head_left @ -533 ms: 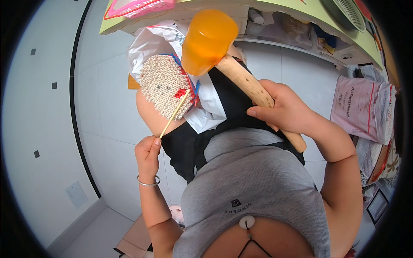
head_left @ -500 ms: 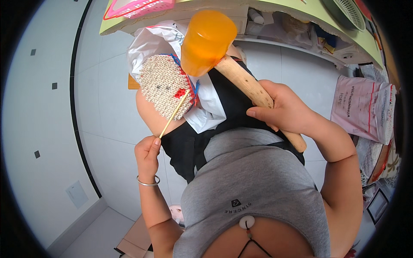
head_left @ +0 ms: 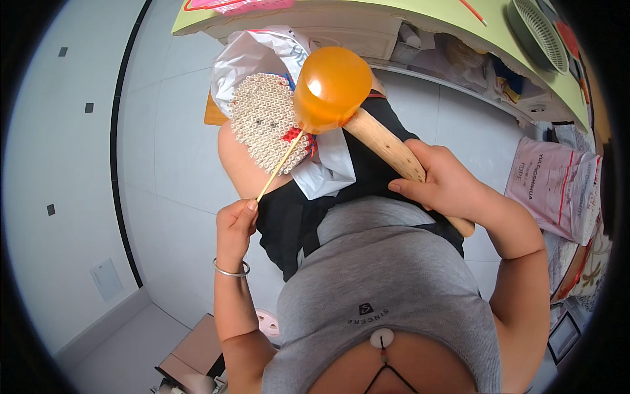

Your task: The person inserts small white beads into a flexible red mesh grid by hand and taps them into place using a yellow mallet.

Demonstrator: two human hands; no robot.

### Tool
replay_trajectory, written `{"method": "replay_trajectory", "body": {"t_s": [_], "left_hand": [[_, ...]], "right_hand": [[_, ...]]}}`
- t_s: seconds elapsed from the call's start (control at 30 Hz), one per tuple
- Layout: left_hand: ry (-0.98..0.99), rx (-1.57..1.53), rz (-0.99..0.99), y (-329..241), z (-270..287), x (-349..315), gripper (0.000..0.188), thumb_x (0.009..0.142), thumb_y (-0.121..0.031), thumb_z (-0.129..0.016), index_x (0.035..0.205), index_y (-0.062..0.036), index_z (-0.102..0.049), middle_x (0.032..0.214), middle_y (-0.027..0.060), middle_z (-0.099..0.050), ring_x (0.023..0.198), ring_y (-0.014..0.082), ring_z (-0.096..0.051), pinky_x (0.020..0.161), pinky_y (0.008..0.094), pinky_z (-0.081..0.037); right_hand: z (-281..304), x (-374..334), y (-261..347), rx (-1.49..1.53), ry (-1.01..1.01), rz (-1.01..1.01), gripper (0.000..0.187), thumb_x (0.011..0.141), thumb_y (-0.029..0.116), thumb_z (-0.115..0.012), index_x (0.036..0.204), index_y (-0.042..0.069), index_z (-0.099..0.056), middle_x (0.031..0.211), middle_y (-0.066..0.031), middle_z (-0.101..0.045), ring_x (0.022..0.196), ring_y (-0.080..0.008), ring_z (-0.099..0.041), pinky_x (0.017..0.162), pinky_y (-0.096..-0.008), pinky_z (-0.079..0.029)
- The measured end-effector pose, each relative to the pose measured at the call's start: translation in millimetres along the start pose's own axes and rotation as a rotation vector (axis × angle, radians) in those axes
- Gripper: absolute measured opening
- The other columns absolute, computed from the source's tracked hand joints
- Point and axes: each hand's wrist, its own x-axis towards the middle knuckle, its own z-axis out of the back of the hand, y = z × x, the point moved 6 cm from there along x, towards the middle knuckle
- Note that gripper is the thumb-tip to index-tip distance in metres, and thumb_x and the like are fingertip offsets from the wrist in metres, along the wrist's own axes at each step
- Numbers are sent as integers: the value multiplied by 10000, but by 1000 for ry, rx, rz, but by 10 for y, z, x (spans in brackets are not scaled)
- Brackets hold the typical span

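Note:
A thin pale wooden stick (head_left: 279, 165) is pinched in my left hand (head_left: 235, 226). It slants across a round bundle of thin white tubes (head_left: 262, 108), whose open ends face up. Some red tubes and two dark ones show among the white, and blue and red strands along its right side. My right hand (head_left: 443, 177) is closed around the wooden handle of a mallet (head_left: 333, 85) with a translucent orange head. The head overlaps the bundle's right edge and meets the stick's far end in the picture; whether they touch I cannot tell.
A white plastic bag (head_left: 328, 172) lies under and behind the bundle, by my lap. Ahead is a pale green table (head_left: 354, 14) with a pink basket (head_left: 252, 6), a grey-green strainer (head_left: 538, 36) and open shelves below. A pink-and-white sack (head_left: 551, 187) stands at the right.
The mallet head has come down toward the stick's far end. The stick stays across the bundle in my left hand. The whole view has shifted slightly.

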Motion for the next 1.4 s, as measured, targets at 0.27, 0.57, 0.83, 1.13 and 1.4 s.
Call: {"method": "replay_trajectory", "body": {"t_s": [0.27,0.57,0.83,1.13,1.4], "left_hand": [[-73,201,-61,-97,-9,-83,429,981,-257,-594,617,-74,-460,550,-65,-366,484,43,-265,432,243,-197],[-109,389,-45,-270,-3,-112,394,936,-135,-610,619,29,-442,523,23,-378,522,107,-309,475,307,-291],[-133,422,-61,-255,8,-71,398,940,-153,-616,624,30,-460,532,5,-385,531,103,-322,481,300,-294],[-127,417,-18,-216,-58,-150,417,956,-200,-599,612,10,-490,525,-2,-413,509,95,-329,463,296,-286],[-90,46,-54,-97,6,-125,390,988,-241,-560,643,-71,-498,556,-40,-410,468,51,-295,430,234,-213]], "right_hand": [[-2,30,116,-120,5,116,350,843,242,-726,918,-19,-504,735,-236,-591,689,-399,-605,631,-418,-480],[-45,-17,281,-165,15,96,349,852,239,-718,938,-12,-491,734,-236,-600,702,-410,-610,623,-424,-476],[18,164,151,-498,-189,183,363,859,226,-704,936,-11,-441,754,-254,-620,718,-454,-627,616,-497,-506],[13,-64,365,-269,-89,234,348,859,223,-714,948,13,-451,716,-218,-614,701,-422,-630,622,-450,-509],[93,102,40,-119,-89,180,355,857,233,-726,972,3,-482,798,-242,-622,765,-436,-618,653,-434,-494]]}}
